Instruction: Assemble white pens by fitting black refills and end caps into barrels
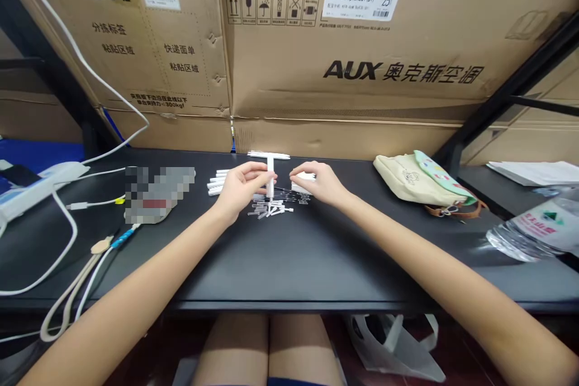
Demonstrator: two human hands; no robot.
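Observation:
My left hand (pixel 242 188) pinches a white pen barrel (pixel 270 170), held upright above the desk. To its right, my right hand (pixel 322 182) is curled with thumb and forefinger close together; whatever sits at the fingertips is too small to make out. White pieces (pixel 304 177) show behind and between those fingers. Thin dark pen refills (pixel 286 194) lie between the hands. Nearer me is a small heap of clear and white pen parts (pixel 270 209). Several white pen barrels (pixel 218 181) lie left of my left hand, partly hidden by it. More white pens (pixel 275 155) lie at the back.
Large cardboard boxes (pixel 280 84) stand along the back of the black desk (pixel 271 265). On the right are a cream pouch (pixel 402 180) and a plastic water bottle (pixel 534 229). A blurred grey object (pixel 160 193), white cables (pixel 67 235) and a power strip (pixel 40 190) occupy the left.

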